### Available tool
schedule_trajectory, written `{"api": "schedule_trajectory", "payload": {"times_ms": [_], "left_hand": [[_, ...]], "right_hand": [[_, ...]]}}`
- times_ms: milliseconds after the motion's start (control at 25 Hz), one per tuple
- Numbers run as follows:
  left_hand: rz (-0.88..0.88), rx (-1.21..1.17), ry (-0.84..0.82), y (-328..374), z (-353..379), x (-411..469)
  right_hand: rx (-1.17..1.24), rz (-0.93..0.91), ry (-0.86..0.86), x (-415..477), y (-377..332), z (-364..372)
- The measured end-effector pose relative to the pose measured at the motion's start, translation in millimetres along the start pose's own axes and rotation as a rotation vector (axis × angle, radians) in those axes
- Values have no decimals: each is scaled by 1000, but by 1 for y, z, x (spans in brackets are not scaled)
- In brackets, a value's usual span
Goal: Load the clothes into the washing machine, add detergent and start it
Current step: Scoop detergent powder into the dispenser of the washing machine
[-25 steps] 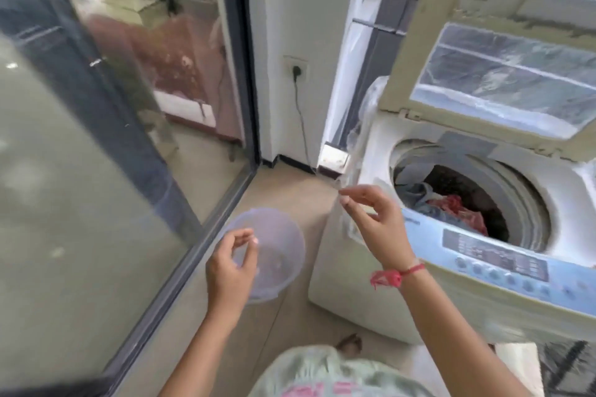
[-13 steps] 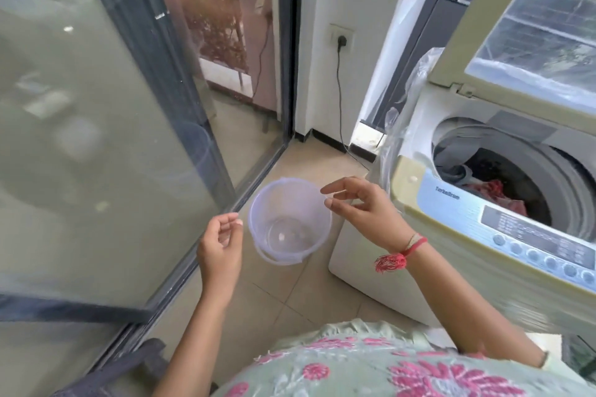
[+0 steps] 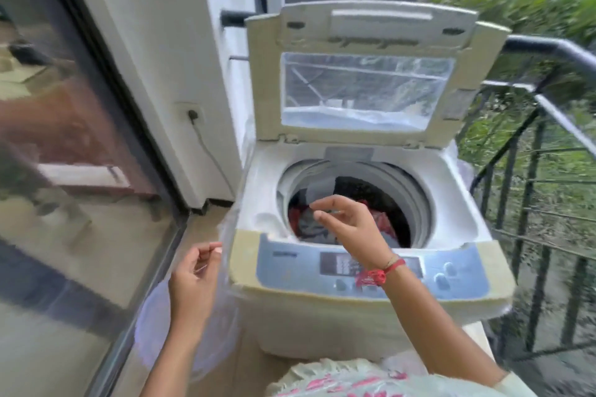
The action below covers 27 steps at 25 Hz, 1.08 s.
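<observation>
Fingers (image 3: 326,203) of right hand (image 3: 353,230) over clothes (image 3: 303,223) (left hand (image 3: 193,277) grips tub (image 3: 151,319)).

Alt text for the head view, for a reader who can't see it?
A top-loading washer stands with its lid up and clothes inside, while the person's right hand hovers open above them. The left hand seems to pinch the thin handle of a blurred clear tub beside the washer.
</observation>
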<state>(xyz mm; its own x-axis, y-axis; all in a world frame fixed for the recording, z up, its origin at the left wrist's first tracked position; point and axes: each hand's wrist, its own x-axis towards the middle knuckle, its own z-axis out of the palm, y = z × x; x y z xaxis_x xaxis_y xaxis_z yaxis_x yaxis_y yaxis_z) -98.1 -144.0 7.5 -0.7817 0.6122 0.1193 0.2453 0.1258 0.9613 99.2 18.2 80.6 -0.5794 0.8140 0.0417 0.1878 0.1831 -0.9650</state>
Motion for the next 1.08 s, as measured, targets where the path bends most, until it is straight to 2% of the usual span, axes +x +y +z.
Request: {"api": "schedule_trajectory", "payload": {"times_ms": [160, 280, 480, 640, 760, 960, 1080], "left_hand": [[88, 2, -89, 36, 95, 32], [119, 45, -125, 62, 147, 48], [127, 148, -190, 77, 199, 75], [327, 301, -241, 85, 220, 117], [399, 531, -301, 87, 233, 160], [497, 981, -434, 64, 251, 226], [697, 1136, -485, 50, 266, 243]], "right_hand": [[50, -1, 122, 36, 20, -82], [72, 26, 150, 54, 29, -121], [127, 79, 183, 77, 50, -147], [238, 155, 270, 98, 66, -136], [366, 309, 304, 120, 79, -123], [734, 713, 374, 174, 114, -106], [923, 940, 396, 202, 131, -93]]}}
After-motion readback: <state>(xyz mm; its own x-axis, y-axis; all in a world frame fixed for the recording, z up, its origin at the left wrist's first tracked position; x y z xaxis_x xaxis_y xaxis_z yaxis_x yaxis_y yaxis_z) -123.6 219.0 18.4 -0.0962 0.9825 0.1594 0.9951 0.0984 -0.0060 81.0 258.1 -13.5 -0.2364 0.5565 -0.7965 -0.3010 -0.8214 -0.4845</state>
